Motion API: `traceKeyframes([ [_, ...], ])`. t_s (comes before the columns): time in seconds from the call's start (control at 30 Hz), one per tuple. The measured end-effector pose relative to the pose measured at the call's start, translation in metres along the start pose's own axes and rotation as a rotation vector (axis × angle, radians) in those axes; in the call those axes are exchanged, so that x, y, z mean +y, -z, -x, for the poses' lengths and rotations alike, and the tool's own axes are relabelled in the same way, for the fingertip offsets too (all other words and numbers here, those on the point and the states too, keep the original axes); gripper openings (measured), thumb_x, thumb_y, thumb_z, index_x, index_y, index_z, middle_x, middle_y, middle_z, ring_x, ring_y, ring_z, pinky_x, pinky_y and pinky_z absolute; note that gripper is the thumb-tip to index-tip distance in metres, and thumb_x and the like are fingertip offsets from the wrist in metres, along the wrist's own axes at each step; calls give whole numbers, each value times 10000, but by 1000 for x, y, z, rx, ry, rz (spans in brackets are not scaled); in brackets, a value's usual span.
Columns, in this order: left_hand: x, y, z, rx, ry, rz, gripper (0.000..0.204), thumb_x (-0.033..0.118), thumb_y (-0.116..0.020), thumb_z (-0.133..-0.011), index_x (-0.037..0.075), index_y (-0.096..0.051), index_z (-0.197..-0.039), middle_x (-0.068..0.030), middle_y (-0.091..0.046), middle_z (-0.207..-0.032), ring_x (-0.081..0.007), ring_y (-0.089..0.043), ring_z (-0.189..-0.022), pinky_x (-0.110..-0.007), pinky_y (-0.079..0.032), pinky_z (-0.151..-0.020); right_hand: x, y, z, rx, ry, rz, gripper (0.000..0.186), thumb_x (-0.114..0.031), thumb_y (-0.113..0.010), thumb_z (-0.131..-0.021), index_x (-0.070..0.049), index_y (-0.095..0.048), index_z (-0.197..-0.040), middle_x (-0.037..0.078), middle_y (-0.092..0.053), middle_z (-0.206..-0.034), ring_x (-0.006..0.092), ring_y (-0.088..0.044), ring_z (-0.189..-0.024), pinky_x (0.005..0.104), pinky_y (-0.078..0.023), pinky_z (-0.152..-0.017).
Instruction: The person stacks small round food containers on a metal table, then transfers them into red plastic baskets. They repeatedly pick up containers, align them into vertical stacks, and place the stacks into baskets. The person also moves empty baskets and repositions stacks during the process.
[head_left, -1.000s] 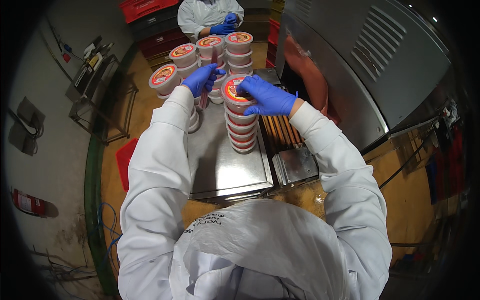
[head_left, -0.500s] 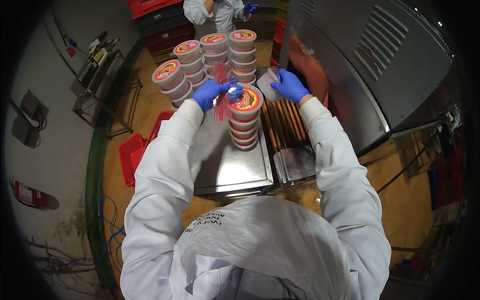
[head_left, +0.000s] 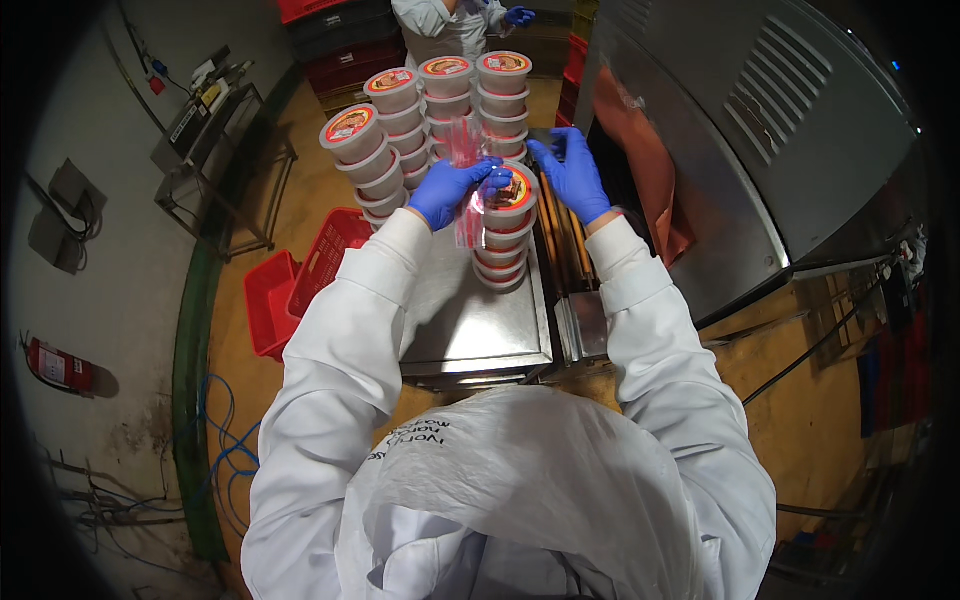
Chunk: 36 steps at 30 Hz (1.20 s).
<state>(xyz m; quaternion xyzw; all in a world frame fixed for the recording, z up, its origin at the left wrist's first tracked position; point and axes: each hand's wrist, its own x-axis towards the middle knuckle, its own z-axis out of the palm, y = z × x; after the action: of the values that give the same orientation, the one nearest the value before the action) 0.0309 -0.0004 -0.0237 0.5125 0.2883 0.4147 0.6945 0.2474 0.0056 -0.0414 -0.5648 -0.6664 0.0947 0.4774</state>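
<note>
My left hand (head_left: pixel 447 193), in a blue glove, is closed on a bundle of clear plastic strips with red markings (head_left: pixel 464 140), held against the near stack of round white lidded tubs (head_left: pixel 501 262) on the steel table (head_left: pixel 470 340). The top tub has a red-and-yellow label and is partly behind that hand. Just right of the stack, my right hand (head_left: pixel 571 178) is raised above the roller strip (head_left: pixel 562 245) with its fingers apart and nothing visible in them. Taller stacks of similar tubs (head_left: pixel 446 85) stand behind, at the back of the table.
A co-worker (head_left: pixel 440 25) in white with blue gloves stands beyond the tubs. A steel machine (head_left: pixel 740 200) with an orange flap borders the right side. Red crates (head_left: pixel 265 300) sit on the floor at left, near blue hoses (head_left: pixel 225 440) and a wall-mounted extinguisher (head_left: pixel 60 365).
My right hand moved from the near tub to the roller strip, briefly held a translucent piece, and now shows none. The strips have fanned out in my left hand.
</note>
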Motion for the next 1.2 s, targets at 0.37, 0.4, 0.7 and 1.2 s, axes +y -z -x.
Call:
traceKeyframes([
  [0.37, -7, 35, 13, 204, 192, -349, 377, 268, -567, -917, 89, -536, -1247, 27, -536, -877, -86, -541, -746, -285, -496, -724, 24, -2, 28, -351, -107, -469, 292, -224, -651, -858, -38, -575, -1070, 67, -561, -737, 246, -601, -663, 371, -531, -756],
  [0.4, -4, 30, -4, 262, 151, -412, 367, 240, -562, -917, 70, -542, -1242, 27, -520, -786, -67, -532, -732, -271, -490, -716, 38, -10, 15, -162, 128, -143, 322, -239, -670, -841, -45, -577, -1079, 69, -562, -734, 255, -602, -653, 365, -527, -736],
  [0.7, 2, 62, -49, 136, 300, -452, 378, 347, -487, -903, 69, -639, -1109, -28, -627, -818, -101, -525, -668, -243, -390, -545, -27, -4, 8, -278, 680, -46, 340, -217, -693, -794, -33, -558, -1046, 166, -571, -940, 318, -559, -974, 383, -447, -846],
  [1.2, -42, 22, -14, 70, 148, 6, 319, 124, -582, -919, -3, -535, -1207, -105, -653, -1016, -176, -641, -882, -314, -532, -779, 23, -47, -3, -433, -193, -486, 516, -301, -754, -773, 46, -551, -1098, 170, -640, -970, 236, -632, -846, 346, -515, -799],
])
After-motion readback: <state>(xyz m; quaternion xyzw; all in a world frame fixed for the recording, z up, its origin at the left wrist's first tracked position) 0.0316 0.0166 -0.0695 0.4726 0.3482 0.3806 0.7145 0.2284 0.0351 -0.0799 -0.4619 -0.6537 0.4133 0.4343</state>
